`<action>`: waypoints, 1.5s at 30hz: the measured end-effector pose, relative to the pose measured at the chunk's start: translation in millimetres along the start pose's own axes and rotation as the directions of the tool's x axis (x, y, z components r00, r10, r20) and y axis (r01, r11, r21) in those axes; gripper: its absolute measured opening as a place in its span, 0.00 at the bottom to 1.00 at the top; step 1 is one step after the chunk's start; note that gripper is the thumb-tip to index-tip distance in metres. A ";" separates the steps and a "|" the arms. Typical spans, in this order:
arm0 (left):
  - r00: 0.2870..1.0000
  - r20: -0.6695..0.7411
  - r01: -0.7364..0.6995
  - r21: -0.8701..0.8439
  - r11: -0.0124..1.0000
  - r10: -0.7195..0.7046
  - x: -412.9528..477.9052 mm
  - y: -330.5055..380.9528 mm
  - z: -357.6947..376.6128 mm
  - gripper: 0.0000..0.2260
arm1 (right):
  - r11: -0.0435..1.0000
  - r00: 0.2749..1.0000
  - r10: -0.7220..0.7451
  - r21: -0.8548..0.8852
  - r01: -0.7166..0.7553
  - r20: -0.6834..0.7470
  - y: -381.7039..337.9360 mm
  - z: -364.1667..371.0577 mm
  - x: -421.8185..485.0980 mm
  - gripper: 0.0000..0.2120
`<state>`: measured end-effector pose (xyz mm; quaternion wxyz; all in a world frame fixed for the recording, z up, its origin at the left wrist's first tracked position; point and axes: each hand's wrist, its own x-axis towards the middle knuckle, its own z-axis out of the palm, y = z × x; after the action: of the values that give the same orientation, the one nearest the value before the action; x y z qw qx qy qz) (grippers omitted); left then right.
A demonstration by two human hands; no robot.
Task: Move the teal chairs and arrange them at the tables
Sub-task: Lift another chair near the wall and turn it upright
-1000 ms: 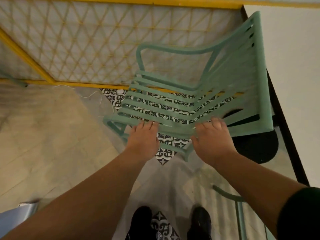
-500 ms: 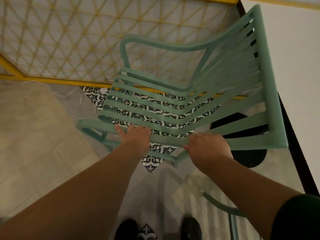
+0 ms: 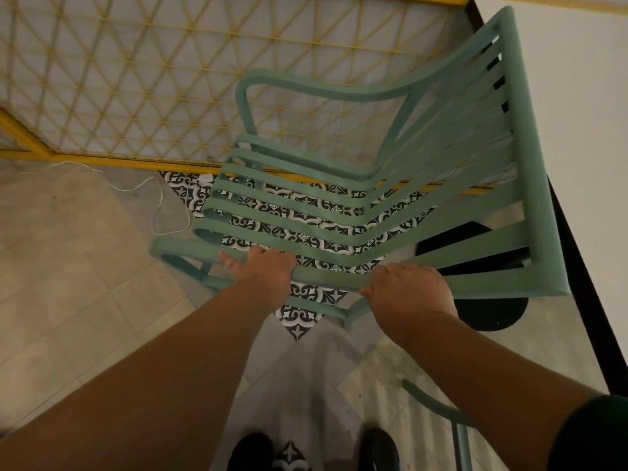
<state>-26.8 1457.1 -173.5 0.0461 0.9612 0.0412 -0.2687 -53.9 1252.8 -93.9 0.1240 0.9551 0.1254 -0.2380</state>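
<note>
A teal slatted plastic armchair [image 3: 356, 212] is hanging side-on in front of the person, over a patch of black-and-white patterned floor tiles [image 3: 299, 321]. Whether its feet are touching the floor is not clear.

Edges are closing in on two sides. A yellow-framed lattice screen [image 3: 163, 79] is running across the far side, just beyond the far armrest. A white table top with a black edge [image 3: 577, 137] is lining the right side, and the chair's top rail is overlapping that edge in this view. A round black table base [image 3: 489, 311] is sitting on the floor below the backrest. Plain beige floor tiles [image 3: 68, 273] are giving open room to the left, where a thin white cable [image 3: 159, 205] is lying loose. The curved arm of a second teal chair [image 3: 438, 407] is showing near the right forearm.

The chair's backrest is rising to the right and its seat front is pointing left. Its slats and long axis are running from left to upper right.

The left hand [image 3: 268, 273] is gripping the near armrest, fingers curled over it. The right hand [image 3: 407, 294] is wrapping the same armrest further right, closed tightly round it.

Two black shoes [image 3: 251, 450] are standing below.
</note>
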 end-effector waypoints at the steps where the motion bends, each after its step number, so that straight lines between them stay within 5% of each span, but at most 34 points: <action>1: 1.000 -0.009 -0.015 -0.016 1.000 0.015 0.2 -2.2 0.5 0.16 | 1.000 1.000 0.001 -0.007 -0.001 0.004 -1.2 -0.7 -0.9 0.19; 13: 0.995 -0.032 -0.096 -0.031 0.995 0.095 4.7 -51.9 -3.5 0.12 | 1.000 0.998 0.012 0.020 -0.013 0.064 -46.2 -13.7 -8.8 0.11; 28: 0.988 -0.008 -0.151 0.125 0.981 0.153 28.4 -130.9 -23.7 0.10 | 1.000 0.990 -0.027 0.018 0.024 0.142 -134.1 -21.1 6.4 0.24; 45: 0.994 0.001 -0.109 0.174 0.979 0.111 33.1 -139.5 -28.8 0.14 | 0.998 0.997 -0.058 -0.030 0.059 0.055 -152.8 -17.2 7.8 0.24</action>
<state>1.7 1600.5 -175.5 -0.0234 0.9636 -0.0353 -0.2640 -85.6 1402.7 -110.0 0.1354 0.9422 0.1537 -0.2652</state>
